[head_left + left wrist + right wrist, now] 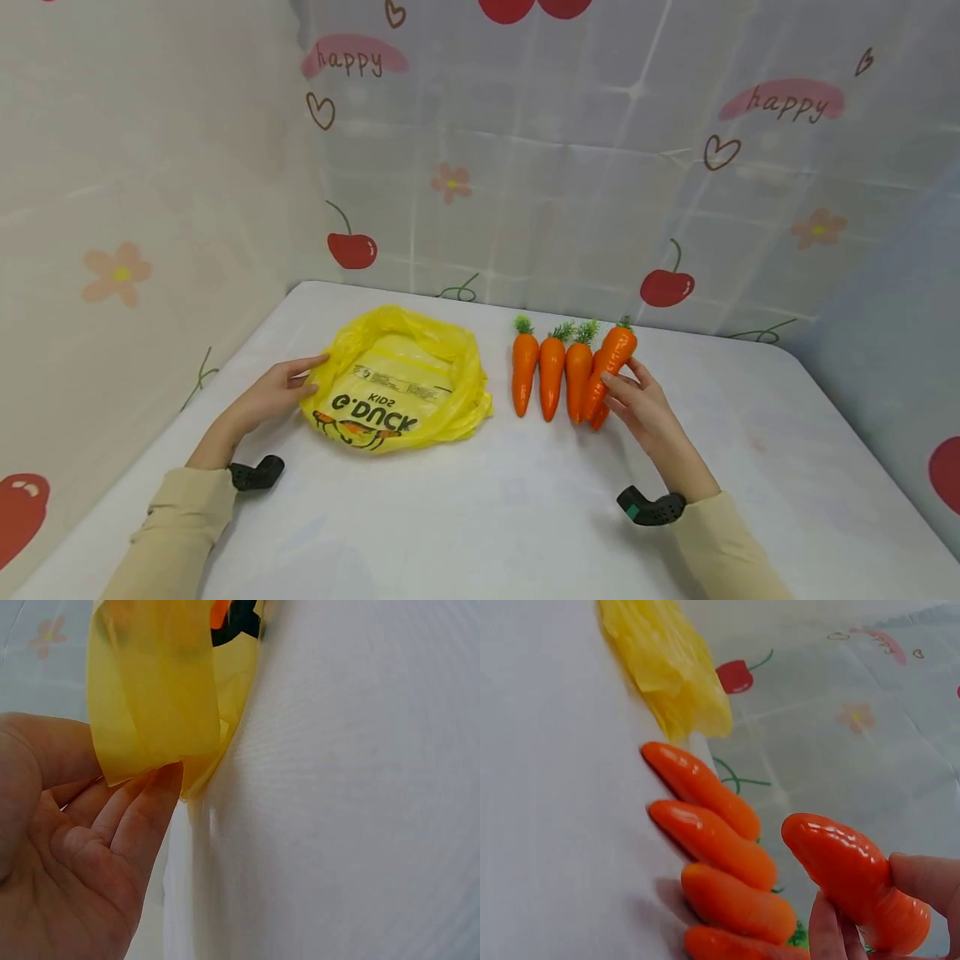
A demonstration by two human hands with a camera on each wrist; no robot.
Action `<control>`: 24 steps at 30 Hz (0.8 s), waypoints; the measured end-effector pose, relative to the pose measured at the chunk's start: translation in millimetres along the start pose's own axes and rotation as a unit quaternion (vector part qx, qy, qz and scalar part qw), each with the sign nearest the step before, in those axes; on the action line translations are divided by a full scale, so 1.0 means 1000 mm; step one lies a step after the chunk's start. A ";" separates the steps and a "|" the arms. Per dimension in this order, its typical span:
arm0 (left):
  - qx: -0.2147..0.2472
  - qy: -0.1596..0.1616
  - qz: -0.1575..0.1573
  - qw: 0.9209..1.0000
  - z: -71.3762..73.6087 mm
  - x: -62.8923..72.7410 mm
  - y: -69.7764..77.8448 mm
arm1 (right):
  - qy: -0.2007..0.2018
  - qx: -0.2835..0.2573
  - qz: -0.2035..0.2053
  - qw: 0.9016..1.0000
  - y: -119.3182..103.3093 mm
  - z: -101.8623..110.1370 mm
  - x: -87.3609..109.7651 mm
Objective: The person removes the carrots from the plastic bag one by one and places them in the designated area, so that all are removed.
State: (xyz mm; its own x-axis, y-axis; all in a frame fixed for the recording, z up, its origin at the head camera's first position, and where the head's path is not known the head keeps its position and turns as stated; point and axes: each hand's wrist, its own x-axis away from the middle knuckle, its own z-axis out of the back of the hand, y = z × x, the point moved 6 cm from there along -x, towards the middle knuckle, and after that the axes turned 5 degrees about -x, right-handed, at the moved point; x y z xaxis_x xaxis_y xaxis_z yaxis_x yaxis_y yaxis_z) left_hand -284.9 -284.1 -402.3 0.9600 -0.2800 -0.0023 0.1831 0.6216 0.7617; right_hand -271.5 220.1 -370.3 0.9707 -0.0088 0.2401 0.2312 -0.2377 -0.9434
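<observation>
A yellow plastic bag with its mouth spread wide lies on the table. At the bag's left side my left hand pinches the rim, the thumb outside and the fingers behind the film, as the left wrist view shows on the yellow plastic. My right hand grips a carrot between thumb and fingers, raised off the table. Beneath and left of it, several more orange carrots with green tops lie side by side in a row. One of these is partly hidden behind the held carrot.
A white-covered table carries everything. Behind it hangs a printed curtain with cherries and flowers, and another stretch of curtain stands along the left. The bag lies left of the carrot row, with a narrow gap between them.
</observation>
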 end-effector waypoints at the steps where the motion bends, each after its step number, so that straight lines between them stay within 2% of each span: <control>1: 0.000 0.000 0.002 1.000 0.000 0.000 0.000 | 0.004 0.004 -0.001 1.000 -0.001 0.006 0.000; 7: 0.003 -0.001 0.006 1.000 -0.001 0.002 -0.001 | 0.014 0.058 -0.002 0.998 -0.003 0.039 0.001; 13: -0.002 0.002 0.006 1.000 -0.001 0.000 -0.004 | 0.033 0.107 -0.022 0.994 0.001 0.066 -0.004; 18: 0.001 0.001 0.012 1.000 0.000 -0.001 -0.005 | 0.039 0.141 -0.037 0.989 0.008 0.075 -0.007; 21: 0.000 0.002 0.007 1.000 0.000 -0.001 -0.004 | 0.036 0.169 -0.031 0.984 0.009 0.076 -0.009; 24: 0.000 0.000 0.000 1.000 -0.001 -0.001 -0.002 | 0.040 0.214 -0.022 0.976 0.009 0.075 -0.010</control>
State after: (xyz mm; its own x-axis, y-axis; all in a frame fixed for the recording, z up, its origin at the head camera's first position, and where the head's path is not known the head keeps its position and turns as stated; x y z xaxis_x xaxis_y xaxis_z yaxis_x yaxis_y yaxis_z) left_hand -286.1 -284.5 -404.5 0.9600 -0.2798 -0.0032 0.1835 0.6209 0.7621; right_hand -274.7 291.0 -398.2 0.9550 -0.0884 0.2832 0.2952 0.1882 -0.9367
